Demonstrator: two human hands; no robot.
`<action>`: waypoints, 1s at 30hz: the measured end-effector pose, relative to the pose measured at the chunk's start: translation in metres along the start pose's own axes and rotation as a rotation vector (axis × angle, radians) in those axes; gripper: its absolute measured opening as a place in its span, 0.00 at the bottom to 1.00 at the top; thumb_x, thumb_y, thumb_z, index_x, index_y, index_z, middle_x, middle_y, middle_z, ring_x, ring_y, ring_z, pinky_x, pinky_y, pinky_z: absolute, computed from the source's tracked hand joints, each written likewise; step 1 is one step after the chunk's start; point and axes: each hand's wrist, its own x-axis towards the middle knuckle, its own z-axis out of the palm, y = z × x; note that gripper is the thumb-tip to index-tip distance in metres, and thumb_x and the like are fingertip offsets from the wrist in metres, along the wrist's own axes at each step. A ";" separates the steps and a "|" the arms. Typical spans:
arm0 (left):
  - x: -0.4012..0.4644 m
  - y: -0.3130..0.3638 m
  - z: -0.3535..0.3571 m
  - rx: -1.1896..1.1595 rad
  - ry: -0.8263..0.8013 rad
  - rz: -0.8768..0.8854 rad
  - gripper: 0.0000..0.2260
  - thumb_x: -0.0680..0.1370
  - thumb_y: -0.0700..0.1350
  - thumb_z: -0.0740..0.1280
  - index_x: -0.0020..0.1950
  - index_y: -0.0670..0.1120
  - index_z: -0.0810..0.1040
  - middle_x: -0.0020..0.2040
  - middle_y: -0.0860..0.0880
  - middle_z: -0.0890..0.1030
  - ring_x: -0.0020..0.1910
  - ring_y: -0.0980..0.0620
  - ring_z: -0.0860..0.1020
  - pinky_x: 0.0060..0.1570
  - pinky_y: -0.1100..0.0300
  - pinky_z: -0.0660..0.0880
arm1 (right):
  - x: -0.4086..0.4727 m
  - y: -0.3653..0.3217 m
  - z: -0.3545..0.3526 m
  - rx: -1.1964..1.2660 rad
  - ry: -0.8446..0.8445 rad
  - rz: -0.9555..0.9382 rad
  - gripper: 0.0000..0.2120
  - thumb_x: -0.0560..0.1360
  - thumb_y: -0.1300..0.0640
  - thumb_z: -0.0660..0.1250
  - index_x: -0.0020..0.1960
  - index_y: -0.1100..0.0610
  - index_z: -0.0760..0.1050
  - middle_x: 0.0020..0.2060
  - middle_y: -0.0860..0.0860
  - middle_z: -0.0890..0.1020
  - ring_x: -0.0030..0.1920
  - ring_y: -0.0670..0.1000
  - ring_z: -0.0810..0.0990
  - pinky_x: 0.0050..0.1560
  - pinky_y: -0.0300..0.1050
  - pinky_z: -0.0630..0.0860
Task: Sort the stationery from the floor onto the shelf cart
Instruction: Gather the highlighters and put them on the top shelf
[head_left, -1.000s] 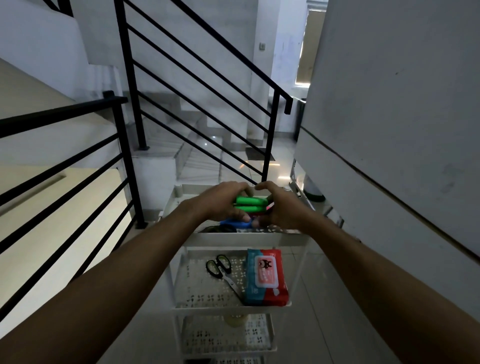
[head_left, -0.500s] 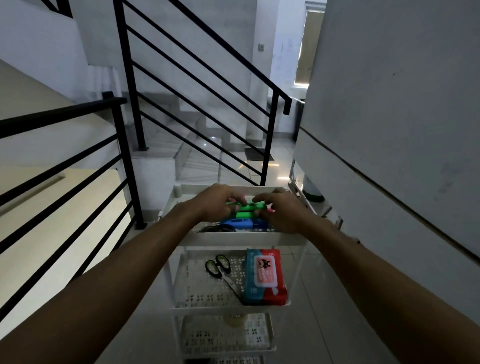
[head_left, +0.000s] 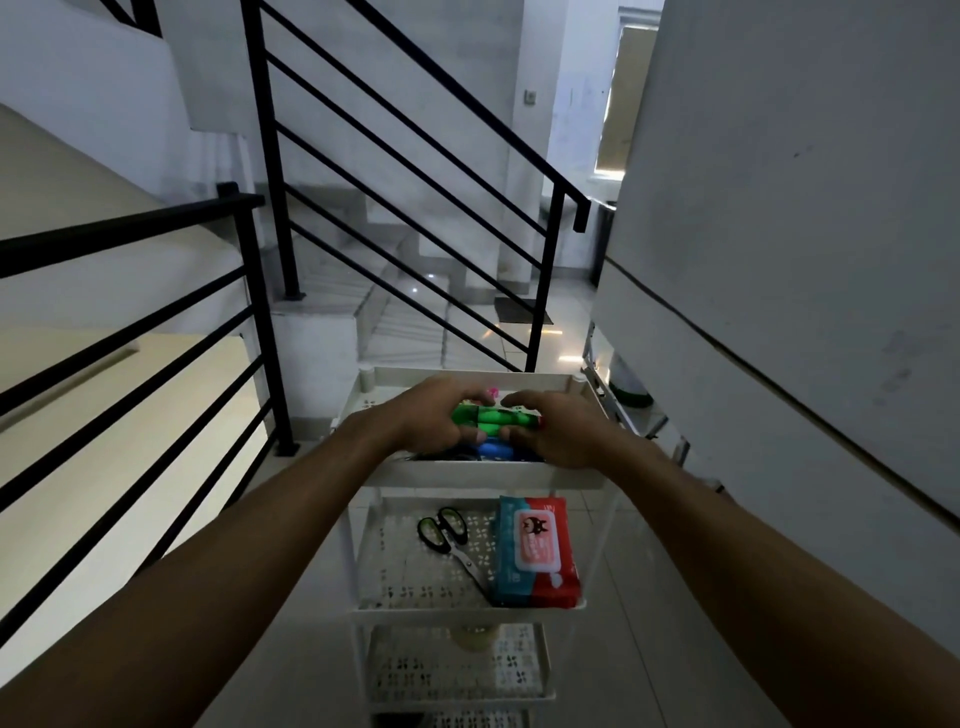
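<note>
My left hand (head_left: 431, 415) and right hand (head_left: 558, 428) meet over the top tray of the white shelf cart (head_left: 467, 475), fingers of both curled in a close grip around the green markers (head_left: 491, 418), held just above the tray. A blue item (head_left: 493, 449) lies in the tray under them. On the second shelf, scissors (head_left: 452, 540) with black handles lie just beside a red and blue wipes pack (head_left: 535, 553). A black stair railing (head_left: 395, 171) stands behind the cart
</note>
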 end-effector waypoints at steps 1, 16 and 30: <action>-0.002 0.000 -0.002 -0.006 0.007 -0.002 0.24 0.73 0.50 0.72 0.68 0.56 0.72 0.65 0.50 0.74 0.62 0.51 0.72 0.61 0.51 0.71 | 0.000 0.000 0.000 -0.003 0.008 0.005 0.27 0.77 0.43 0.65 0.73 0.47 0.64 0.62 0.56 0.77 0.58 0.55 0.76 0.56 0.49 0.75; -0.087 -0.014 -0.050 0.346 0.179 0.070 0.34 0.74 0.63 0.66 0.76 0.54 0.61 0.76 0.50 0.63 0.73 0.50 0.64 0.68 0.49 0.62 | -0.048 -0.028 -0.020 -0.063 0.108 0.129 0.36 0.72 0.33 0.64 0.75 0.39 0.54 0.73 0.54 0.65 0.67 0.56 0.70 0.60 0.58 0.75; -0.218 -0.006 -0.041 0.413 0.232 0.054 0.43 0.71 0.72 0.59 0.79 0.54 0.48 0.80 0.51 0.48 0.78 0.50 0.47 0.75 0.45 0.48 | -0.157 -0.115 0.018 -0.189 0.263 0.216 0.43 0.68 0.24 0.57 0.75 0.35 0.43 0.79 0.52 0.51 0.77 0.57 0.51 0.73 0.64 0.51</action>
